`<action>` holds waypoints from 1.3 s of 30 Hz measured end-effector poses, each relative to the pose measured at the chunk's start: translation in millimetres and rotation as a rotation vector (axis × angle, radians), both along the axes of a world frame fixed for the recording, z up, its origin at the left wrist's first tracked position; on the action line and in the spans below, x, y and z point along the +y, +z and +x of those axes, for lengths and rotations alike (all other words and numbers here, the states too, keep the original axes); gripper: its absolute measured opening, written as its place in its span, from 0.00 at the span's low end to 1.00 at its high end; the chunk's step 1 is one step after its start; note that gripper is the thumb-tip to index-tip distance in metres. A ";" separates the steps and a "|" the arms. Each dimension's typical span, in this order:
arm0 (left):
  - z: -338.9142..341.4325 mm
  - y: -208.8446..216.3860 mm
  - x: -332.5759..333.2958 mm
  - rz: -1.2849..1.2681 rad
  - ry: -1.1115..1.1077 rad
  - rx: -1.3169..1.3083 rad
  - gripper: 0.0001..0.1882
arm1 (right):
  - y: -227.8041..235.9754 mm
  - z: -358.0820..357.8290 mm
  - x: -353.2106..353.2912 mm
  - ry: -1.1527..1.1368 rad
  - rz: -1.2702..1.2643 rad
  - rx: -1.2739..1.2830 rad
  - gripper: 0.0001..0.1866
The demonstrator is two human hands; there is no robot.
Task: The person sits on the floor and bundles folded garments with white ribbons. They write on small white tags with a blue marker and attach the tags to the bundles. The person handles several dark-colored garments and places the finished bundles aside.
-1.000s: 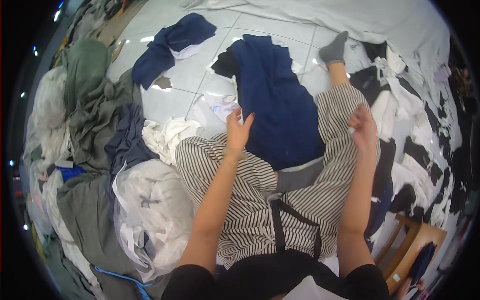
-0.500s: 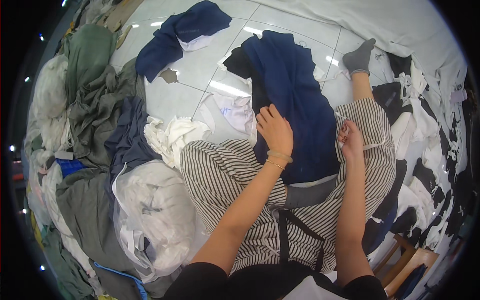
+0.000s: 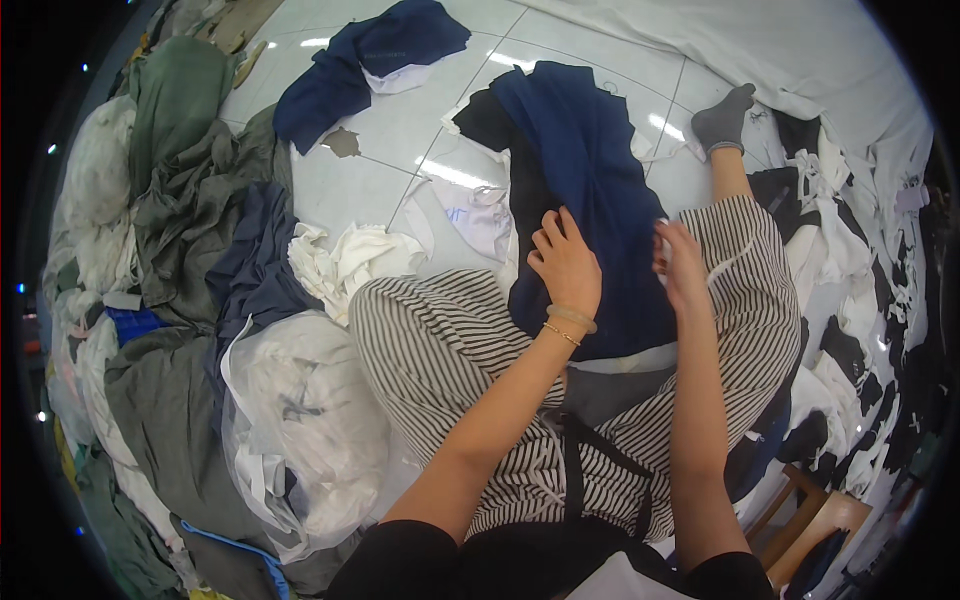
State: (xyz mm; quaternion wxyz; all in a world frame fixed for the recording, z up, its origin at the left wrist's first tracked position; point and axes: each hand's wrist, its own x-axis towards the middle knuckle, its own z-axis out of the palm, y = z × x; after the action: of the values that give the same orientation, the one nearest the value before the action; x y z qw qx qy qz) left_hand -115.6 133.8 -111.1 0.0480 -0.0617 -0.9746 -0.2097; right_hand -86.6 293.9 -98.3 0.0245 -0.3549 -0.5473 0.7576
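Navy blue cloth (image 3: 590,170) is spread in folds over the floor between my legs, with black cloth (image 3: 488,122) showing along its left side. My left hand (image 3: 568,262) rests on the navy cloth, fingers slightly bent and apart, bangles at the wrist. Over the cloth's right edge, my right hand (image 3: 682,264) has its fingers drawn together; something small and white shows at the fingertips, too small to name. A thin white strip (image 3: 733,262) curves across my striped trouser leg beside that hand.
Grey and green cloth (image 3: 190,210) is heaped at the left, near a clear plastic bag of white material (image 3: 310,410). White fabric (image 3: 355,260) lies by my left knee. Another navy piece (image 3: 370,65) is farther off. Black and white scraps (image 3: 850,340) and a wooden stool (image 3: 815,530) are at the right.
My right hand has moved left from my striped trouser leg to the navy cloth's right edge. My left hand has shifted slightly right on the cloth.
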 end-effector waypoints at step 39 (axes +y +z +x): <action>17.8 -5.3 -16.8 0.250 0.084 0.044 0.38 | -42.1 -111.2 -62.5 0.259 0.635 0.077 0.25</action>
State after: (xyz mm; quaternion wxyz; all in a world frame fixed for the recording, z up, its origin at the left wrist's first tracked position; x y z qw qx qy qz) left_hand -97.8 117.1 -116.5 0.0855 -0.0191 -0.9413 -0.3260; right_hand -197.9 231.5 -140.4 0.0580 -0.2283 -0.7948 0.5592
